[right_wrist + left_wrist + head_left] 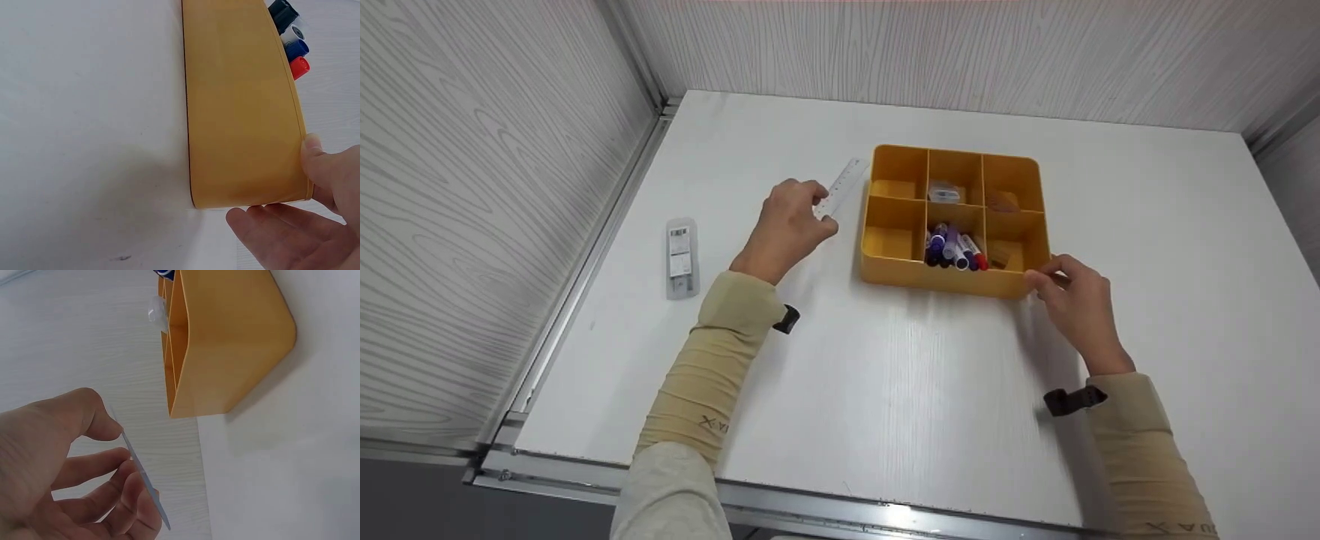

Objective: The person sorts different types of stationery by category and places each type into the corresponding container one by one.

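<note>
My left hand (789,226) pinches a clear plastic ruler (844,184) between thumb and fingers, left of a yellow divided box (952,279). In the left wrist view the ruler (142,472) appears nearly edge-on, tilted. With thumb on the rim and fingers against the side, my right hand (1076,304) grips the box's near right corner, as the right wrist view also shows on the box wall (242,112). Several markers (952,247) stand in the front middle compartment. A small clear item (943,193) lies in the back middle one, and an eraser-like piece (1000,256) in the front right.
A clear slim case with a white label (681,259) lies on the white table (885,390) to the left. Wood-grain panels (960,60) rise along the back and left, and a metal rail (900,516) runs along the front edge.
</note>
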Tool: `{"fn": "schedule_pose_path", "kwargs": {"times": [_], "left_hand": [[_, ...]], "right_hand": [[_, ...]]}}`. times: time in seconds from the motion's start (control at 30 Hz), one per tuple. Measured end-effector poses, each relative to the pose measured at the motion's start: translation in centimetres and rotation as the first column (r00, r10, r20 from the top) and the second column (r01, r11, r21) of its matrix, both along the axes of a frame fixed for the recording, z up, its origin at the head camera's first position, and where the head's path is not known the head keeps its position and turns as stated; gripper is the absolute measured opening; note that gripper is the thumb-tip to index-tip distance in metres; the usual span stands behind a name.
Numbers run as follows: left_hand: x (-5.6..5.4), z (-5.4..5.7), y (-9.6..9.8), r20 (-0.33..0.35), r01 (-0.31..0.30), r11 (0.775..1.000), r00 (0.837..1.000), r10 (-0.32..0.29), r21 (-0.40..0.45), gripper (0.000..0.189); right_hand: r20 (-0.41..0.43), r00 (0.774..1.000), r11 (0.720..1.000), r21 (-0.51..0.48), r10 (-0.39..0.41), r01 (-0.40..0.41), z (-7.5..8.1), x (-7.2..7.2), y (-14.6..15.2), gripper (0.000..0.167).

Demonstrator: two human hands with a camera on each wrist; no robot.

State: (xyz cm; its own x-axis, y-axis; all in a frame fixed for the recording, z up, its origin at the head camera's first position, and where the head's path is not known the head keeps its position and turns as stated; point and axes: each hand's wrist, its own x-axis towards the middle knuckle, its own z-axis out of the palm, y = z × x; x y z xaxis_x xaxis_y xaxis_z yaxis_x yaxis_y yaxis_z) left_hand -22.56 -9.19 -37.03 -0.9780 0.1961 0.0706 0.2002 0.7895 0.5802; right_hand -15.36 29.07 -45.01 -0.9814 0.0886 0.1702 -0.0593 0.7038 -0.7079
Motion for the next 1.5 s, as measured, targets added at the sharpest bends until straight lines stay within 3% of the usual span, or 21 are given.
{"fn": "schedule_pose_path", "kwargs": {"times": [0.23,0.73,0.9,1.13,1.27,1.5], "left_hand": [[-0.5,1.2,2.6,-0.033,0.065,0.997,0.997,-0.066,-0.044,0.036],[-1.9,2.6,8.4,0.019,0.198,0.979,0.980,-0.198,-0.045,0.028],[-2.1,2.9,10.6,0.035,0.237,0.970,0.971,-0.235,-0.052,0.023],[-2.6,3.0,14.2,0.118,0.275,0.957,0.957,-0.263,-0.092,0.025],[-2.9,3.0,16.3,0.121,0.299,0.941,0.952,-0.282,-0.158,0.021],[-3.3,3.0,18.9,0.153,0.271,0.941,0.958,-0.244,-0.201,0.033]], "right_hand": [[0.022,1.000,1.000,0.007,-0.009,0.009,0.1,0.1,-0.1,0.038],[0.058,0.998,1.000,-0.024,-0.008,0.010,0.3,0.1,-0.2,0.040],[0.014,1.000,1.000,-0.016,-0.009,0.009,0.3,0.0,-0.2,0.039],[-0.028,1.000,1.000,-0.016,-0.002,0.002,0.1,0.0,-0.2,0.036],[-0.011,1.000,1.000,-0.015,-0.011,0.011,0.0,0.0,-0.1,0.036],[-0.004,1.000,1.000,-0.017,-0.008,0.008,-0.1,-0.1,-0.1,0.037]]}}
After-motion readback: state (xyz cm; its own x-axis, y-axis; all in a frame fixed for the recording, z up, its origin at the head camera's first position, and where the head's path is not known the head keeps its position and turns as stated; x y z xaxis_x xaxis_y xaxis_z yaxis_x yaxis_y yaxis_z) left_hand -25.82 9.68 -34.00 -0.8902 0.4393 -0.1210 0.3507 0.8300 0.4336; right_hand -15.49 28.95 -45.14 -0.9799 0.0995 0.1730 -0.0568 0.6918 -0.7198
